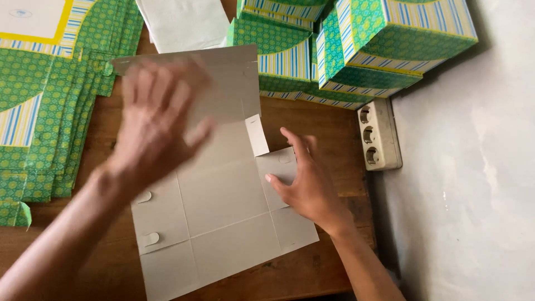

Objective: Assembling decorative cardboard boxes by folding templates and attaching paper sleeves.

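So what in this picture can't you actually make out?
- Left hand: motion blur smears the fingers, so whether it touches the grey cardboard sheet is unclear.
- Cardboard sheet: its printed side faces down onto the wooden table.
- Flat green blanks: cut off by the left and top edges.
- Folded boxes: cropped by the top edge, so their number is unknown.
- Right hand: covers the side flap beneath it.

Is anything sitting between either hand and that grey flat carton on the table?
Nothing visible does. The right hand already rests on the flat carton blank at its right side flap. The left hand, blurred, is over the blank's upper panel with no object between them; contact can't be confirmed.
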